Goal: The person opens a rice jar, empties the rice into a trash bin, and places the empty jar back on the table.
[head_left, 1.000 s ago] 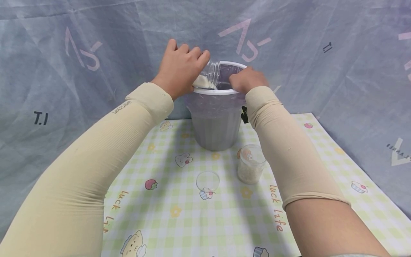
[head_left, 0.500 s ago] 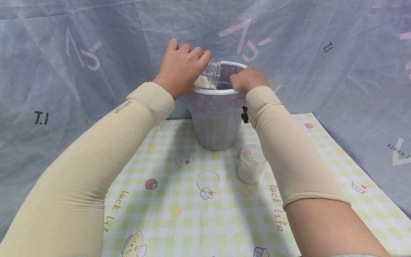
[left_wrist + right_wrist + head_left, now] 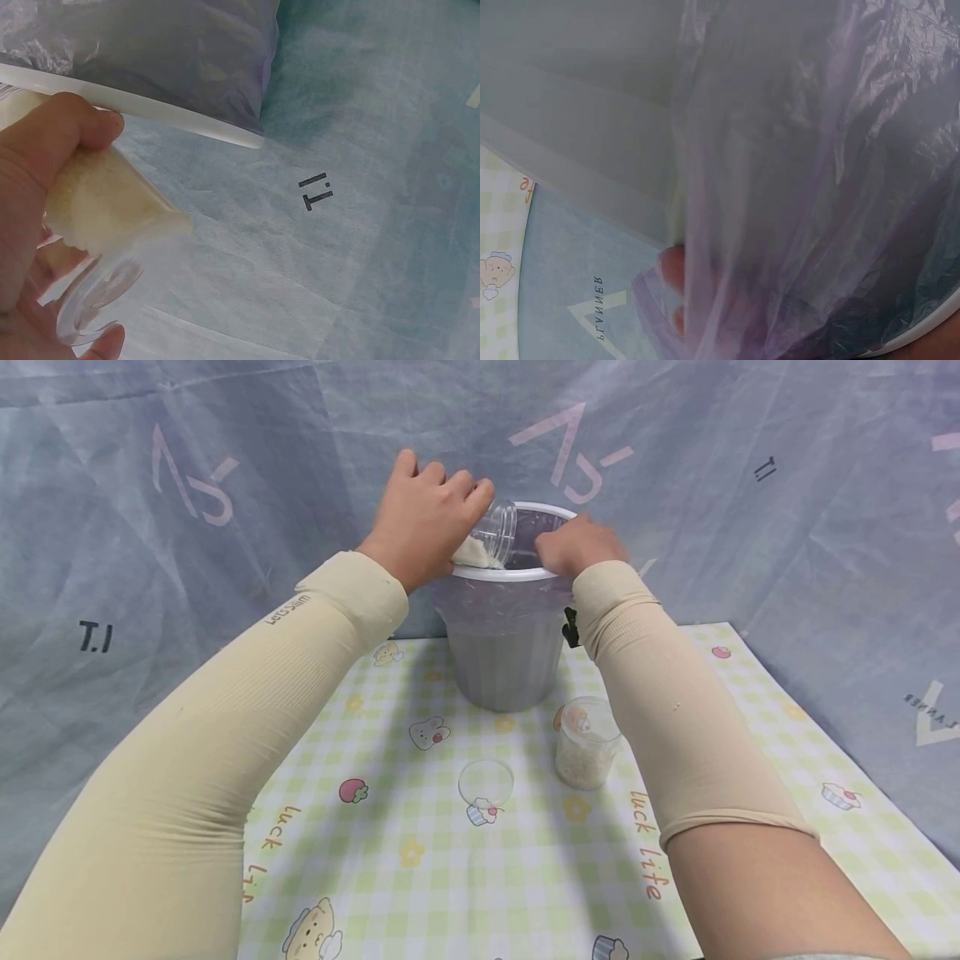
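My left hand (image 3: 431,522) grips a clear jar (image 3: 497,531) with a threaded mouth, tipped almost onto its side at the left rim of a trash can (image 3: 506,664). Pale, fine grains (image 3: 97,199) fill the lower side of the jar in the left wrist view, with the thumb over them. The grey can has a white rim and a thin purple bag (image 3: 510,602) folded over it. On the opposite side, my right hand (image 3: 581,547) holds the rim. Its fingertips (image 3: 673,268) show beside and through the bag film in the right wrist view; the rest is hidden.
A second clear jar (image 3: 585,752) of pale grains stands in front of the can, by the right forearm. Left of it lies a clear round lid (image 3: 486,785) on the checked tablecloth (image 3: 442,877). A grey-blue cloth (image 3: 300,460) hangs behind and at the sides.
The pale grains inside the tilted jar have shifted slightly. Both hands, the trash can, the second jar and the lid keep their places.
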Tool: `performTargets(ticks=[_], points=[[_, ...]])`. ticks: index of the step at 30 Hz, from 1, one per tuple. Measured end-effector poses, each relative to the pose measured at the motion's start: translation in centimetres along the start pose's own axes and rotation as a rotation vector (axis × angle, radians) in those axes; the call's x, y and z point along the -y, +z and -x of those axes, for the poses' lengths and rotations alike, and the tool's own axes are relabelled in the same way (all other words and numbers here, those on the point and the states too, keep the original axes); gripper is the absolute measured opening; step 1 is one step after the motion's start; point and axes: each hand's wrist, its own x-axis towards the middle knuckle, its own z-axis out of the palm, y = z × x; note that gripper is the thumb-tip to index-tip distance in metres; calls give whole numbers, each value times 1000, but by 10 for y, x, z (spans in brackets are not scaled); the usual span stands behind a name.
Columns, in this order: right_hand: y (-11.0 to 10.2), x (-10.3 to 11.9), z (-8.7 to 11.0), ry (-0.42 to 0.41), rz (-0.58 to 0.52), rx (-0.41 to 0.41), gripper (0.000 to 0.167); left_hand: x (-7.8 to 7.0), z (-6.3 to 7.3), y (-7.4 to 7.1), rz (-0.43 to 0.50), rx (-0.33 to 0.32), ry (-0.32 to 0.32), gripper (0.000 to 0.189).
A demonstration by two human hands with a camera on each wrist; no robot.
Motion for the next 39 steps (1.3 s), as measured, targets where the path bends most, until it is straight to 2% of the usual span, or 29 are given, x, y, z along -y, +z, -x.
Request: performTargets(ticks=[10,39], points=[[2,0,-1,-3,9,11,89,0,0,-1,-7,32,0,77],[-1,2,4,-13,12,22,90,-3,-3,-3,-27,21,12,50]])
